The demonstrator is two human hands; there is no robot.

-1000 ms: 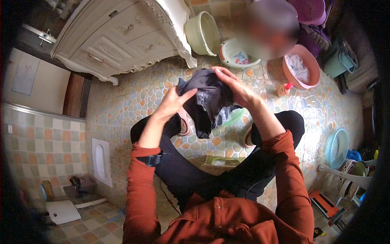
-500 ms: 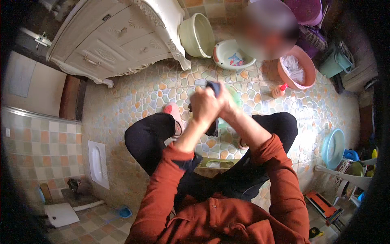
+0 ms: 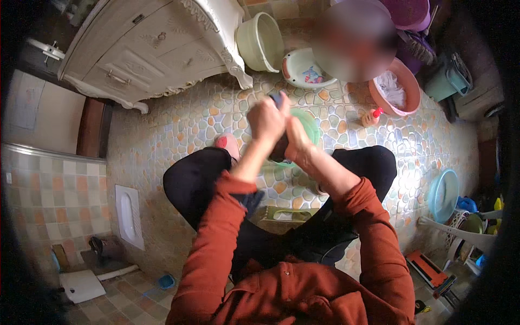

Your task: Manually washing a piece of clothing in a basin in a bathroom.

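My left hand (image 3: pixel 264 120) is closed around a dark cloth (image 3: pixel 277 99), held above a green basin (image 3: pixel 310 129) on the floor between my feet. Pressed close against it, my right hand (image 3: pixel 296 137) also grips the dark cloth, lower and to the right. A bit of the cloth pokes out above the fingers, and darker fabric hangs below them over the basin. The exact kind of garment is hidden by the hands. Both of my forearms reach forward with red-brown sleeves pushed up.
A white carved cabinet (image 3: pixel 146 65) stands at far left, beside a pale bucket (image 3: pixel 244 46) and a white basin (image 3: pixel 292 76). A pink basin (image 3: pixel 409 100) holds white cloth. Near it stands a bottle with a red cap (image 3: pixel 371 118). A brush (image 3: pixel 290 215) lies between my legs.
My hands, with the dark cloth, have shifted slightly left and away from me. More of the green basin shows now.
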